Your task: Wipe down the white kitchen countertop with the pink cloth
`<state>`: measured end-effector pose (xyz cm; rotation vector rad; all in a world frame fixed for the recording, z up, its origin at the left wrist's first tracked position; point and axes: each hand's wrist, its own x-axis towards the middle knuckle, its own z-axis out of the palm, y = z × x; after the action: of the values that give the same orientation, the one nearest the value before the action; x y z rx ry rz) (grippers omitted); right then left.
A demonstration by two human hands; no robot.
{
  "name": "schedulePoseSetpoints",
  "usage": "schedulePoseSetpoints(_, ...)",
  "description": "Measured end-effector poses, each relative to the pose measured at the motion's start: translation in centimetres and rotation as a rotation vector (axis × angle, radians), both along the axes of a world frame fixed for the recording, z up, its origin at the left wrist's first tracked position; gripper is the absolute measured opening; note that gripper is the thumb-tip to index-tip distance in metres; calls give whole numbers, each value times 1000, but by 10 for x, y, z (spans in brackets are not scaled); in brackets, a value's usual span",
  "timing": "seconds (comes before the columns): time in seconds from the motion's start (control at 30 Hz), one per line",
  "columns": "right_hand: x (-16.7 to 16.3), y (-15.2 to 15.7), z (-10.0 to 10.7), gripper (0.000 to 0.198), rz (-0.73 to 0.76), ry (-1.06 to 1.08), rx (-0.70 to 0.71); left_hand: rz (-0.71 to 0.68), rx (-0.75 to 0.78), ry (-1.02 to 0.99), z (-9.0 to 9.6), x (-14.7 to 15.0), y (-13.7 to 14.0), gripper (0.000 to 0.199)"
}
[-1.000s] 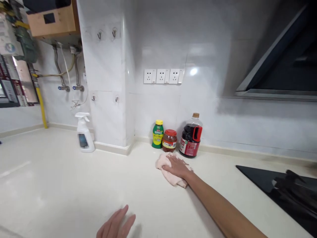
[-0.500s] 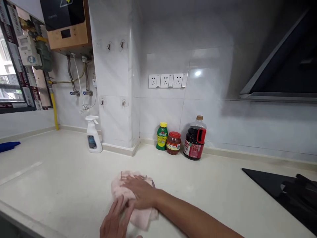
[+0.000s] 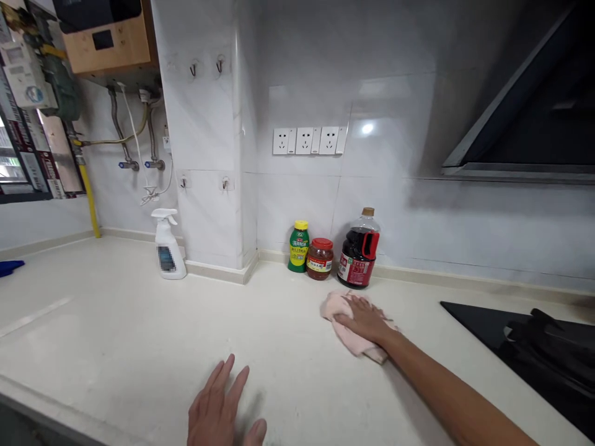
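My right hand (image 3: 367, 320) presses down on a pink cleaning cloth (image 3: 348, 339), gripping it against the pale countertop (image 3: 153, 365). The cloth is bunched, and its edges stick out around the palm. Just behind it stands a large dark sauce bottle (image 3: 357, 254) with a red handle, very close to the fingertips. My left hand (image 3: 216, 406) is open at the front of the counter, fingers spread, holding nothing.
A red-lidded jar (image 3: 320, 260) and a green bottle (image 3: 298, 248) with a yellow cap stand by the wall. A white spray bottle (image 3: 168, 248) is beside the pillar. On the right lies a black cooktop (image 3: 478, 328), under a dark range hood (image 3: 520, 136).
My right hand has slid the cloth right and away from me, from near my left hand to in front of the sauce bottle. My left hand stays at about the same place, fingers wider apart.
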<state>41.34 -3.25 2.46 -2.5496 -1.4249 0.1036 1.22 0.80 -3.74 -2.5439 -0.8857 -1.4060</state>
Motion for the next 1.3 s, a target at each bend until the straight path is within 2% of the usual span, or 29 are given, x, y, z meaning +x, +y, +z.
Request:
schedulePoseSetpoints(0.1,-54,36,9,88,147,35,19,14,-15,-31,3,0,-1,51)
schedulePoseSetpoints(0.2,-129,51,14,92,417,82,5,17,-14,-46,2,-1,0,53)
schedulePoseSetpoints(0.33,-211,22,14,97,789,141,4,-8,-60,-40,-2,-6,7,53)
schedulePoseSetpoints(0.4,-228,-4,14,95,949,209,27,-34,-111,-55,-4,-10,12,52)
schedulePoseSetpoints(0.47,-225,-28,13,89,998,261,53,-49,-153,-100,-6,-12,17,50)
schedulePoseSetpoints(0.53,-203,-48,11,85,905,256,52,-49,-202,-135,-5,-14,19,50)
schedulePoseSetpoints(0.67,-117,-93,-2,81,381,136,23,-74,-245,-69,3,-13,12,45)
schedulePoseSetpoints(0.8,-26,-164,-21,90,33,77,33,-91,-217,-15,12,-9,2,42)
schedulePoseSetpoints(0.87,6,-198,-29,91,-165,-17,25,-100,-206,-20,16,-8,0,43)
schedulePoseSetpoints(0.93,24,-218,-32,91,-298,-62,0,-111,-202,-27,20,-7,-2,44)
schedulePoseSetpoints(1.03,19,-212,-27,92,-359,-57,-14,-136,-219,-35,25,-6,-4,46)
schedulePoseSetpoints(1.1,-6,-188,-21,90,-295,-44,-7,-156,-244,-42,27,-6,-6,48)
schedulePoseSetpoints(1.3,-140,-103,-5,89,179,39,-3,-203,-379,-93,30,-7,-7,55)
